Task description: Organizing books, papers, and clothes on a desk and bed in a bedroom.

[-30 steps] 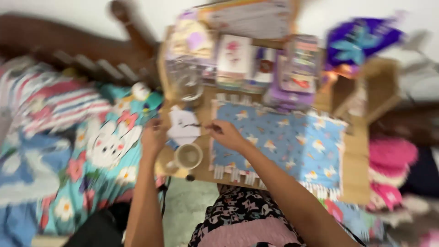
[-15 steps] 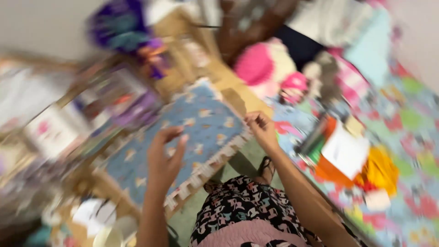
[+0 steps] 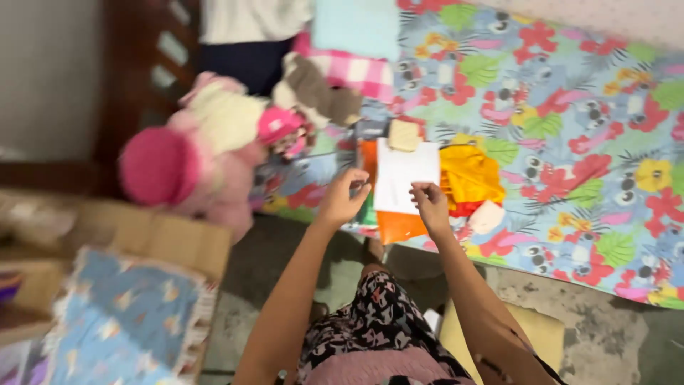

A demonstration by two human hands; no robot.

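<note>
A white sheet of paper [image 3: 405, 173] lies on an orange sheet [image 3: 397, 227] at the near edge of a bed with a flowered cover [image 3: 570, 107]. My right hand [image 3: 431, 207] pinches the white sheet's lower right corner. My left hand [image 3: 342, 196] is at the sheet's left edge with its fingers curled; I cannot see whether it grips anything. A yellow cloth [image 3: 470, 175] lies just right of the paper, and a small tan square [image 3: 404, 134] sits at its far end.
A pink and white plush toy [image 3: 192, 157] and a grey plush [image 3: 317, 89] lie at the bed's left end. A blue patterned mat [image 3: 121, 314] covers a wooden table [image 3: 178, 239] at lower left. Grey floor [image 3: 584, 335] shows below the bed.
The view has swung right, from the table with the blue mat to the bed. Both hands have left the table and now reach the white paper on the bed.
</note>
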